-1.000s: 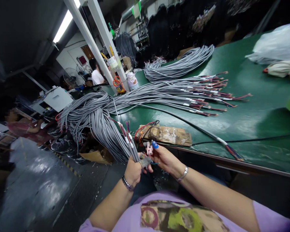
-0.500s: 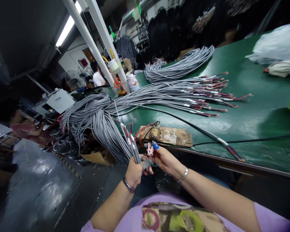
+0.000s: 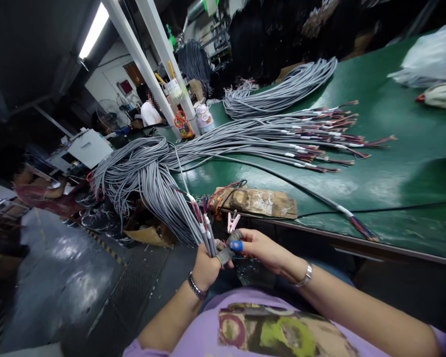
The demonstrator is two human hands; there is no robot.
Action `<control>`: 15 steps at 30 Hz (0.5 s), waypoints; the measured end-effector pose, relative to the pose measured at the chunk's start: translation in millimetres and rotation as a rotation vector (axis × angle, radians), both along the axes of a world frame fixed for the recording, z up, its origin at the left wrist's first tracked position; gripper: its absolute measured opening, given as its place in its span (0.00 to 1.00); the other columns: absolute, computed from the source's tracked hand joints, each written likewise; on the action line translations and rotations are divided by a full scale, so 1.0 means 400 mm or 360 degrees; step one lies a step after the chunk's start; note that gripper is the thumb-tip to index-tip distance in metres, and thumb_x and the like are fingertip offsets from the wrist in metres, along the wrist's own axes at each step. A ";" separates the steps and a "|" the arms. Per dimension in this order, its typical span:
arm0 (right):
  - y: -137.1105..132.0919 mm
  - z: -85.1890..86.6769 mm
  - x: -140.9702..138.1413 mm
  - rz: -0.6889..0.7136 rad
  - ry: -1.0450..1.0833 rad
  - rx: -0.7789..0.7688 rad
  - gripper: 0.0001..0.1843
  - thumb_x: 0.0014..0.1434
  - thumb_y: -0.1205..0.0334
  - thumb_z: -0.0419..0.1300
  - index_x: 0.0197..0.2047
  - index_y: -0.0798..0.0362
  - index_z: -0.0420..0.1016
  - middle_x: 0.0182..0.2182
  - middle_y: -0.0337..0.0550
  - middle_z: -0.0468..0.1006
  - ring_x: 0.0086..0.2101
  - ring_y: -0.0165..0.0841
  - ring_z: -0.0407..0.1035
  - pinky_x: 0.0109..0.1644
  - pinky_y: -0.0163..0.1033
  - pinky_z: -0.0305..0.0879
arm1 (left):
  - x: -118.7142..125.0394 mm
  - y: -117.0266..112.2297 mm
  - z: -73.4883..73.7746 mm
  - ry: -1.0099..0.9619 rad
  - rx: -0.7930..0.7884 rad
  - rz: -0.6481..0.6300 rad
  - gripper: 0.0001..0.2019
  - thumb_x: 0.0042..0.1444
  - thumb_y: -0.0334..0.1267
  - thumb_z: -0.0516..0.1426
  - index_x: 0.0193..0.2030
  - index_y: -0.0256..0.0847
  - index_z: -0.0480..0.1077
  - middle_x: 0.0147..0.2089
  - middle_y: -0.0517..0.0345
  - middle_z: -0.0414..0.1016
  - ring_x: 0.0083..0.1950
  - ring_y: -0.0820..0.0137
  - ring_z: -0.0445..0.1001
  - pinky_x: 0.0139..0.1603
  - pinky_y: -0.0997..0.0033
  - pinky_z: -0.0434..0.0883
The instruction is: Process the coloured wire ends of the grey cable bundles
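My left hand (image 3: 207, 267) is wrapped around several grey cables (image 3: 208, 240), which stand up from the fist. White bands and loose red, blue and dark wires show at their upper ends. Grey wrapping covers the left thumb, which lies beside a small spray of coloured wire ends (image 3: 220, 244). Close to that thumb, my right hand (image 3: 254, 246) is closed in a pinch, with a blue cover on its thumb and grey wrapping on a finger. What the pinch holds is hidden. A pink clip (image 3: 233, 222) stands just above the right fingers, by the table edge.
A worn wooden block (image 3: 262, 202) with wires lies at the edge of the green table (image 3: 386, 183). Long grey cable bundles (image 3: 238, 136) stretch across the table and hang over its left side. A white post (image 3: 167, 54) rises behind. Two people sit farther left.
My right hand has come down from the pink clip to beside the left thumb, its fingers now pinched lower. The left hand keeps hold of the cables. The view has shifted slightly.
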State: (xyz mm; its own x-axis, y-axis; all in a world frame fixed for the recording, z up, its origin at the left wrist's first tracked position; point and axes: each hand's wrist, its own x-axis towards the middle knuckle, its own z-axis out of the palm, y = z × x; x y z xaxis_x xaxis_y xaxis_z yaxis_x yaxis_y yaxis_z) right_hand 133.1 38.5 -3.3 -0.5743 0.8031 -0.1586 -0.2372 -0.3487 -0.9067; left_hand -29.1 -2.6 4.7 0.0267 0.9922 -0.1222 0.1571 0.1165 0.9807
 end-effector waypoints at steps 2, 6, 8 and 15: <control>-0.002 0.001 -0.005 -0.0054 -0.0025 0.0062 0.19 0.40 0.49 0.70 0.26 0.56 0.71 0.21 0.37 0.71 0.23 0.26 0.60 0.28 0.34 0.54 | 0.001 0.000 -0.006 0.0018 0.0015 -0.0005 0.15 0.47 0.48 0.62 0.22 0.37 0.70 0.17 0.58 0.72 0.19 0.74 0.66 0.21 0.76 0.61; -0.007 -0.003 -0.009 -0.0087 -0.0010 0.0127 0.18 0.43 0.48 0.68 0.27 0.55 0.72 0.22 0.37 0.72 0.24 0.28 0.61 0.30 0.35 0.55 | 0.000 -0.003 -0.008 -0.0019 0.0074 0.0012 0.14 0.48 0.47 0.62 0.23 0.37 0.70 0.18 0.58 0.72 0.19 0.74 0.66 0.21 0.76 0.61; -0.010 -0.005 -0.009 -0.0119 -0.0006 0.0105 0.18 0.43 0.49 0.68 0.27 0.55 0.72 0.22 0.37 0.72 0.25 0.28 0.62 0.30 0.35 0.55 | 0.000 -0.005 -0.007 -0.0057 0.0103 0.0048 0.14 0.49 0.46 0.61 0.24 0.37 0.70 0.18 0.58 0.72 0.20 0.74 0.67 0.21 0.76 0.61; -0.013 -0.001 -0.017 -0.0115 -0.0021 0.0042 0.19 0.44 0.48 0.67 0.29 0.54 0.70 0.22 0.37 0.73 0.24 0.28 0.62 0.28 0.34 0.52 | -0.002 -0.003 -0.012 -0.0056 0.0100 0.0010 0.12 0.49 0.43 0.61 0.24 0.36 0.70 0.18 0.58 0.72 0.19 0.74 0.67 0.21 0.77 0.62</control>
